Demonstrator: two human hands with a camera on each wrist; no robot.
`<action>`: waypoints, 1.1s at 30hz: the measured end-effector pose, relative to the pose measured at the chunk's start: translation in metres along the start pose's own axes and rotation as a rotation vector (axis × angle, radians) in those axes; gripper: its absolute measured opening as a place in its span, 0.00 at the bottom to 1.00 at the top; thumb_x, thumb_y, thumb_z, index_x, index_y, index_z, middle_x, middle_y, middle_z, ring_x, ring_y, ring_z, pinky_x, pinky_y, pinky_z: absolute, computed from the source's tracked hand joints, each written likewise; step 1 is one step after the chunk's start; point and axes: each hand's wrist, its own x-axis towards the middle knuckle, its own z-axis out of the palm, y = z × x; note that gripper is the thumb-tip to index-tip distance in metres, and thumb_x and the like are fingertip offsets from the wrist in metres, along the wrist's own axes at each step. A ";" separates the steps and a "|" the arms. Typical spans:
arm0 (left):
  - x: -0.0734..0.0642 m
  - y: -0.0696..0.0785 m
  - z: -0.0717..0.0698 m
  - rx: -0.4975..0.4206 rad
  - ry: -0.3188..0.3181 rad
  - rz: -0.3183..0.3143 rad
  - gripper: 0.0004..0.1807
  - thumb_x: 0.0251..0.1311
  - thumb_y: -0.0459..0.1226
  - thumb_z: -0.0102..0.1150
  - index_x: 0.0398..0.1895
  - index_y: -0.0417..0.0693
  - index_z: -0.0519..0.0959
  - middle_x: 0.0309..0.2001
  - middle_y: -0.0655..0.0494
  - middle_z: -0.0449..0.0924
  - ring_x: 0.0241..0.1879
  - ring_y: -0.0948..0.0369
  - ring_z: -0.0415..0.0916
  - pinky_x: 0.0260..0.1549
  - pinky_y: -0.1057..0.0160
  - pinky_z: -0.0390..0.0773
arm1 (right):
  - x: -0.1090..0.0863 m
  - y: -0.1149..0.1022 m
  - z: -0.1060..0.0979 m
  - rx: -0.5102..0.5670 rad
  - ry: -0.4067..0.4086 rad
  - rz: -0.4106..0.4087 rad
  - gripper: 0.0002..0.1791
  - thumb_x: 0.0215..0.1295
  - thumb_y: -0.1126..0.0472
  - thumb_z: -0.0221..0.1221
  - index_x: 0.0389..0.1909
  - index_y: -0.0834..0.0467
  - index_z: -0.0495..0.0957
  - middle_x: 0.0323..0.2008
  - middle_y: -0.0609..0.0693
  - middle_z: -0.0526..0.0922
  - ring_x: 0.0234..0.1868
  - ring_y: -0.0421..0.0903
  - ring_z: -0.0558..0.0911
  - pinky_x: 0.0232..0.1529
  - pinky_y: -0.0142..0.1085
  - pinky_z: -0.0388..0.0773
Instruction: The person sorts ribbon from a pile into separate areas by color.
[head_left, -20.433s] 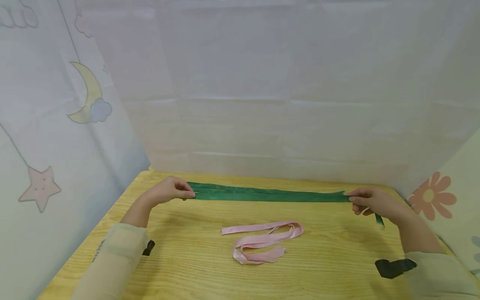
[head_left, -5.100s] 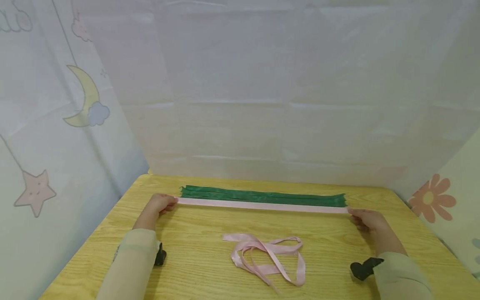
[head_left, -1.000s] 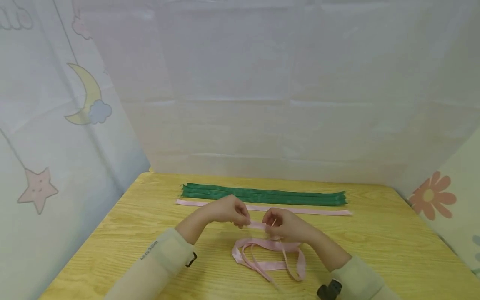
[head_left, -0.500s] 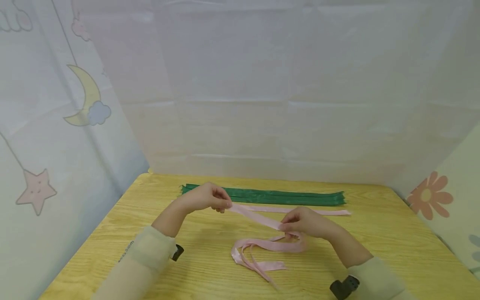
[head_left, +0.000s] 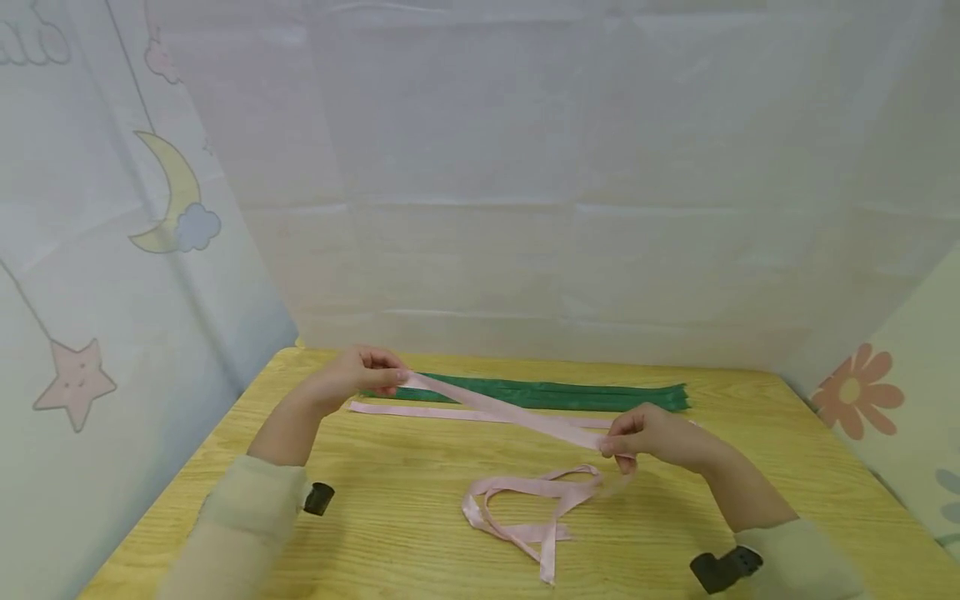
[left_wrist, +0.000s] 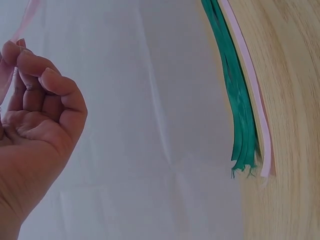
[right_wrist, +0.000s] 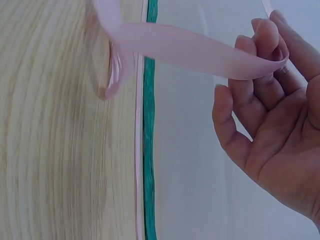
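Note:
A pink ribbon (head_left: 510, 412) slants through the air above the table, pulled out between both hands. My left hand (head_left: 345, 379) pinches its upper end between thumb and fingers, over the left end of the green ribbons (head_left: 555, 394). Lower down at the right, my right hand (head_left: 663, 437) pinches the same ribbon. In the right wrist view the pink ribbon (right_wrist: 185, 52) passes between the fingers and trails down to the table. A second pink ribbon (head_left: 435, 412) lies straight in front of the green ones. Beneath the hands rests a loose heap of pink ribbon (head_left: 517, 483).
The wooden table (head_left: 390, 525) has its back edge against a pale hanging sheet (head_left: 480, 250). Printed sheets with a moon (head_left: 176, 179) and a flower (head_left: 858, 389) stand at the left and right. Frayed green ends (left_wrist: 244, 167) show in the left wrist view.
A straight pink ribbon has been laid before the green ones. Over the last second my hands have spread apart, left hand up and leftward, right hand rightward, drawing pink ribbon from the heap.

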 end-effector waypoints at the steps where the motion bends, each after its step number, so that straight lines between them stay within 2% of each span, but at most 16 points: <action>1: -0.002 -0.001 -0.003 -0.007 0.013 0.005 0.09 0.61 0.39 0.59 0.38 0.42 0.80 0.28 0.54 0.77 0.30 0.58 0.74 0.42 0.55 0.74 | -0.002 0.002 -0.002 0.000 0.002 0.005 0.16 0.67 0.56 0.54 0.28 0.65 0.78 0.19 0.48 0.75 0.28 0.51 0.77 0.41 0.46 0.70; 5: -0.011 -0.007 -0.016 -0.026 0.055 0.008 0.06 0.62 0.38 0.57 0.35 0.46 0.79 0.30 0.55 0.76 0.31 0.60 0.74 0.40 0.59 0.74 | -0.008 0.011 -0.010 -0.025 0.026 0.017 0.18 0.68 0.56 0.53 0.25 0.68 0.75 0.19 0.48 0.75 0.33 0.56 0.77 0.40 0.45 0.70; 9: -0.017 -0.013 -0.025 -0.053 0.095 -0.016 0.06 0.62 0.39 0.57 0.35 0.46 0.79 0.30 0.55 0.75 0.30 0.61 0.74 0.41 0.61 0.74 | -0.013 0.018 -0.018 -0.040 0.051 0.023 0.19 0.68 0.56 0.52 0.25 0.68 0.75 0.21 0.50 0.76 0.38 0.61 0.75 0.41 0.46 0.67; 12: -0.020 -0.018 -0.030 -0.073 0.112 -0.028 0.07 0.63 0.39 0.56 0.36 0.45 0.78 0.28 0.55 0.74 0.28 0.61 0.70 0.38 0.62 0.72 | -0.018 0.022 -0.023 -0.051 0.074 0.050 0.18 0.69 0.55 0.52 0.26 0.66 0.77 0.21 0.51 0.76 0.36 0.60 0.75 0.41 0.47 0.67; 17: -0.020 -0.030 -0.038 -0.110 0.111 -0.039 0.07 0.65 0.39 0.54 0.35 0.45 0.77 0.25 0.54 0.70 0.25 0.60 0.63 0.30 0.62 0.67 | -0.024 0.029 -0.031 -0.085 0.122 0.114 0.20 0.69 0.53 0.50 0.28 0.65 0.77 0.23 0.53 0.77 0.40 0.57 0.77 0.43 0.47 0.70; 21: -0.021 -0.046 -0.044 -0.115 0.129 -0.101 0.09 0.65 0.40 0.54 0.36 0.43 0.77 0.25 0.54 0.69 0.27 0.60 0.63 0.29 0.63 0.68 | -0.030 0.040 -0.039 -0.065 0.141 0.155 0.22 0.70 0.52 0.49 0.35 0.70 0.78 0.23 0.53 0.77 0.34 0.56 0.75 0.39 0.44 0.72; 25: -0.023 -0.062 -0.048 -0.097 0.161 -0.180 0.12 0.64 0.42 0.54 0.38 0.42 0.77 0.27 0.56 0.72 0.29 0.60 0.67 0.32 0.63 0.71 | -0.038 0.054 -0.048 0.004 0.145 0.163 0.23 0.71 0.53 0.48 0.43 0.73 0.75 0.23 0.52 0.78 0.38 0.60 0.78 0.43 0.44 0.75; 27: -0.024 -0.067 -0.049 -0.082 0.175 -0.211 0.13 0.64 0.43 0.55 0.39 0.41 0.77 0.28 0.56 0.73 0.31 0.59 0.69 0.33 0.61 0.71 | -0.042 0.058 -0.052 0.026 0.151 0.162 0.23 0.72 0.53 0.47 0.45 0.73 0.74 0.24 0.52 0.79 0.42 0.63 0.78 0.46 0.46 0.75; 33: -0.027 -0.078 -0.051 -0.040 0.199 -0.260 0.18 0.64 0.45 0.54 0.45 0.38 0.76 0.31 0.55 0.75 0.35 0.57 0.72 0.37 0.57 0.72 | -0.048 0.067 -0.058 0.063 0.167 0.180 0.23 0.72 0.53 0.46 0.44 0.72 0.74 0.26 0.52 0.79 0.37 0.61 0.78 0.44 0.43 0.75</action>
